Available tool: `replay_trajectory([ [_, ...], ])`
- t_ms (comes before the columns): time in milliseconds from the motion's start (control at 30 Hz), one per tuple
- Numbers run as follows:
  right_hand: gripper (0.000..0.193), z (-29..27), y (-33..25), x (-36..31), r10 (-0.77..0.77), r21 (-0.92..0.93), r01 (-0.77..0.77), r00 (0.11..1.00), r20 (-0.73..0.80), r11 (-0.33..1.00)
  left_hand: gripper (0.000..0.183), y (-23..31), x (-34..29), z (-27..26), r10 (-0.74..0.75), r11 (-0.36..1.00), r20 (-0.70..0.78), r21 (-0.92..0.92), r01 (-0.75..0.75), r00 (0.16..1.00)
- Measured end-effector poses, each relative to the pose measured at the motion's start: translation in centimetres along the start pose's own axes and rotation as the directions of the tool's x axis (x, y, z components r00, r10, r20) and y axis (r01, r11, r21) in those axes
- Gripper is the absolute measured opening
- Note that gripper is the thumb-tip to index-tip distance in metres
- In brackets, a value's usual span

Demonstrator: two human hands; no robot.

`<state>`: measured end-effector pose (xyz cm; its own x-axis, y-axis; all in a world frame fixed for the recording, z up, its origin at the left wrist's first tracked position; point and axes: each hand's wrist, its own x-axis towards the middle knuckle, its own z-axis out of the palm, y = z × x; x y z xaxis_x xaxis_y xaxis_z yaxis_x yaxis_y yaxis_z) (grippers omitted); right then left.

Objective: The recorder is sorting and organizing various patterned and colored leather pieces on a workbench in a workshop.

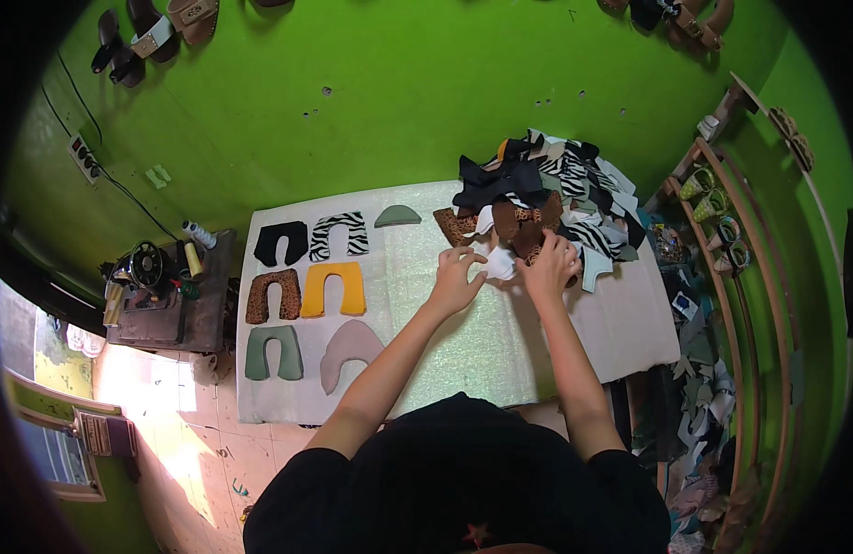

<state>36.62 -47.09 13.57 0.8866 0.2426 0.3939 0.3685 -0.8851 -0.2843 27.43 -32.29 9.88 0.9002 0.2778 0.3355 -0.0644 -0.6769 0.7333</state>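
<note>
A tall, loose pile of cut material pieces in black, white, zebra stripe, leopard print and grey-green lies at the table's far right. My right hand is at the pile's near edge, its fingers and thumb closed on a brown leopard-print piece. Beside it, my left hand has its fingers curved and apart, close to a white piece. Sorted U-shaped stacks sit on the left: black, zebra, leopard, yellow, green and pinkish-grey.
A green half-moon piece lies on the white-covered table beyond the stacks. Left of the table stands a sewing machine with thread cones. Wooden racks and scraps on the floor are to the right.
</note>
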Motion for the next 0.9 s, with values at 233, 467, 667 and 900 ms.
replay_trajectory([
  [233,0.064,0.8,0.8,1.9,-0.154,0.042,0.151,0.985,0.078,0.988,0.026,-0.8,2.9,2.9,0.011,1.000,0.091,0.013,-0.012,0.996],
  [467,0.048,1.1,3.7,3.7,-0.151,0.315,0.140,0.988,0.011,0.939,0.028,-0.4,5.3,4.8,-0.356,0.712,0.249,-0.552,0.434,0.901],
  [667,0.040,0.6,6.3,6.9,-0.102,0.735,-0.019,0.988,0.119,0.678,0.027,1.2,7.1,4.8,-0.478,0.515,0.383,-0.606,0.606,0.790],
  [900,0.024,-0.5,6.7,10.0,-0.197,0.933,-0.079,0.968,0.156,0.350,0.035,2.5,8.1,5.7,-0.510,0.321,0.376,-0.751,0.577,0.774],
])
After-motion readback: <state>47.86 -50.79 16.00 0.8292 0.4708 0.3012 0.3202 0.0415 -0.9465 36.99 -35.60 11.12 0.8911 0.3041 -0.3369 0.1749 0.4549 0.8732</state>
